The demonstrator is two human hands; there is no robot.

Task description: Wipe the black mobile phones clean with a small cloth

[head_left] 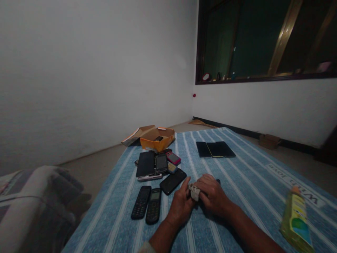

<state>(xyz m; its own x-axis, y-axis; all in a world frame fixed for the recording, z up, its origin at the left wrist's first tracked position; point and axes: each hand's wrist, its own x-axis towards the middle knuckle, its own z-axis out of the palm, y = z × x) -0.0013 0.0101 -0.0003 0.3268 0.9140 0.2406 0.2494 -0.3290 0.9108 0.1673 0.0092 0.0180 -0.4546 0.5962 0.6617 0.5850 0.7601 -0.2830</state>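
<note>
Close together over the cloth-covered table (pixel 173 242), my two hands are both curled. My right hand (pixel 212 191) presses a crumpled pale cloth (pixel 194 192) between its fingers. My left hand (pixel 181 202) closes around something dark beneath, mostly hidden by the fingers; a dark end (pixel 218 181) sticks out beyond my right knuckles. Left of my hands lie a black smartphone (pixel 173 181) and two black keypad phones (pixel 147 205) side by side. Farther back is a pile of phones, including a dark flat one (pixel 145 164), a pink-edged one (pixel 173 157) and a small yellowish keypad one (pixel 172 167).
An open orange cardboard box (pixel 158 144) with something dark inside stands behind the pile. Several dark flat devices (pixel 215 149) lie in a row at the back right. A yellow-green bottle (pixel 297 221) lies at the right. Grey fabric (pixel 34 207) covers something at the left.
</note>
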